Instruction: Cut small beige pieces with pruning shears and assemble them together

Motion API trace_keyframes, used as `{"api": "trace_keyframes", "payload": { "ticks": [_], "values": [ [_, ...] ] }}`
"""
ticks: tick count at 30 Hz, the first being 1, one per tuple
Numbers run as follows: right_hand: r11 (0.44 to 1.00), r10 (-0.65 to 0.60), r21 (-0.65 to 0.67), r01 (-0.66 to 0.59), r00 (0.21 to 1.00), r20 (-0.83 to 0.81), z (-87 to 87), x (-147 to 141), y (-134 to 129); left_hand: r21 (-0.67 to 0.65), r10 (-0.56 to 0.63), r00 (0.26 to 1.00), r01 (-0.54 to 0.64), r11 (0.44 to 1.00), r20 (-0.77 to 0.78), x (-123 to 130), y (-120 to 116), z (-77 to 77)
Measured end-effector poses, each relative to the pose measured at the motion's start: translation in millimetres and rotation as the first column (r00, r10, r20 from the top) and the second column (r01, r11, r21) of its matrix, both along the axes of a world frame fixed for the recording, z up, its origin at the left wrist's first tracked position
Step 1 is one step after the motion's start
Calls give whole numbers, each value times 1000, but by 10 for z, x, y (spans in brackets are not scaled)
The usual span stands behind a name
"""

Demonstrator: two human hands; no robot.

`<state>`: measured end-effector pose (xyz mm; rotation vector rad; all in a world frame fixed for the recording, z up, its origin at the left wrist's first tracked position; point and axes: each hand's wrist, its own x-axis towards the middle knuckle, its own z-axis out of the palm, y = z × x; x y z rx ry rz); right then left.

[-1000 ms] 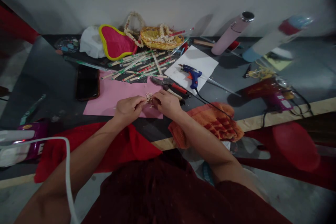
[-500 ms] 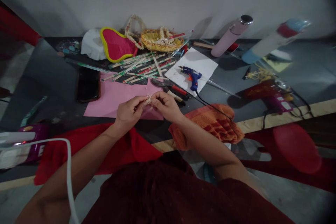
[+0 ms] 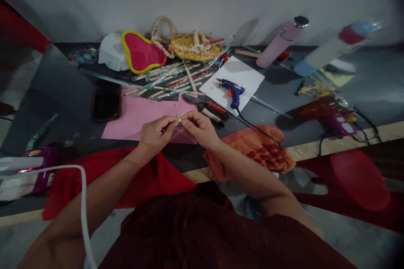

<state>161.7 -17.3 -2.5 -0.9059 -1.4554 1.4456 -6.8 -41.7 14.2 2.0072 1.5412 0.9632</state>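
Note:
A small pale beaded piece (image 3: 179,117) is pinched between the fingertips of both hands, its details too small to tell. My left hand (image 3: 158,133) grips it from the left, and my right hand (image 3: 199,127) from the right, the fingertips nearly touching. Both hands are over the front part of a pink sheet (image 3: 126,124). Behind them lie pruning shears (image 3: 210,103) and wrapped sticks (image 3: 167,77) in a loose pile. A blue glue gun (image 3: 232,92) rests on white paper (image 3: 246,73).
Along the wall stand a yellow basket (image 3: 195,55), a pink heart-shaped piece (image 3: 142,54) and a pink flask (image 3: 277,46). A phone (image 3: 107,101) lies left of the sheet. An orange towel (image 3: 252,149) and a red cloth (image 3: 142,180) cover the front edge.
The beaded piece has turned a little between my fingertips, and less of it shows below them. The view has shifted slightly.

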Motion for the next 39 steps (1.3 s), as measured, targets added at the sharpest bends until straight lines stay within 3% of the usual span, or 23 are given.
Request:
{"api": "trace_keyframes", "payload": {
  "ticks": [10,16,22,29,33,39],
  "values": [
    [995,1,100,-13,992,127,0,63,27,4,-51,984,52,999,-172,-23,24,-29],
    [979,9,192,-65,961,278,14,110,44,-37,-144,967,139,990,-211,-30,37,-36],
    [977,127,138,-160,968,218,32,147,66,-122,-184,982,179,976,-35,-33,32,-1],
    [945,32,302,-127,953,302,61,152,36,-208,-144,967,188,960,211,-50,47,72],
    [906,-53,408,-114,925,377,53,134,35,-259,-173,953,238,936,249,-60,56,53],
    [882,-86,460,-106,922,377,49,140,24,-279,-177,947,252,927,268,-49,54,45]
  ]
}}
